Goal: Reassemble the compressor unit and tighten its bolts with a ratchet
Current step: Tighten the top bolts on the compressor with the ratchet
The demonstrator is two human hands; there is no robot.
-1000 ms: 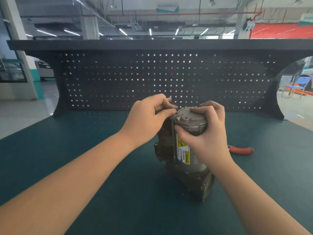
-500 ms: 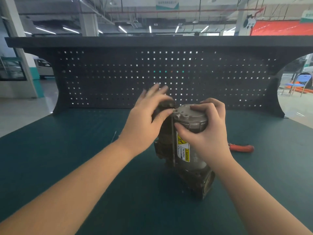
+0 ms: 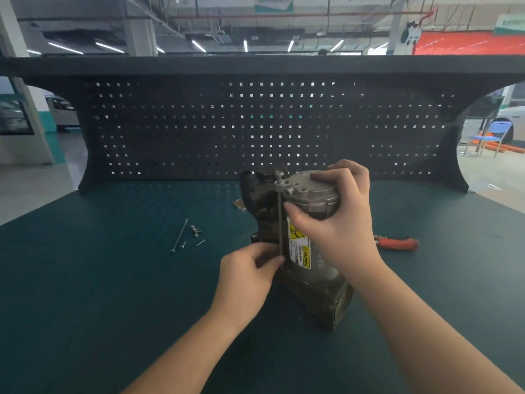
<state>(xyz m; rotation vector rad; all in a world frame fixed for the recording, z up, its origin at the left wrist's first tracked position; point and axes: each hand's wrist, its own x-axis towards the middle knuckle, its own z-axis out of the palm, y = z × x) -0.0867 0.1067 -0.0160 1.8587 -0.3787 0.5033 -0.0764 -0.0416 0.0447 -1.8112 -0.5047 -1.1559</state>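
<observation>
The left hand (image 3: 250, 268) had dropped from the cap (image 3: 309, 191) to pinch the bolt (image 3: 280, 223) low, guiding it, while the right hand (image 3: 338, 220) gripped the cap.

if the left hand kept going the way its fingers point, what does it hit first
Probably the long steel bolt its fingertips already pinch, then the grey metal compressor body just behind; depth is unclear.

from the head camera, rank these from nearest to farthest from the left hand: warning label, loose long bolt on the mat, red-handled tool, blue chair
From the left hand:
1. Warning label, just right of its fingertips on the compressor body.
2. Loose long bolt, on the mat up and left.
3. Red-handled tool, on the mat past the right hand.
4. Blue chair, far right, beyond the bench.
</observation>
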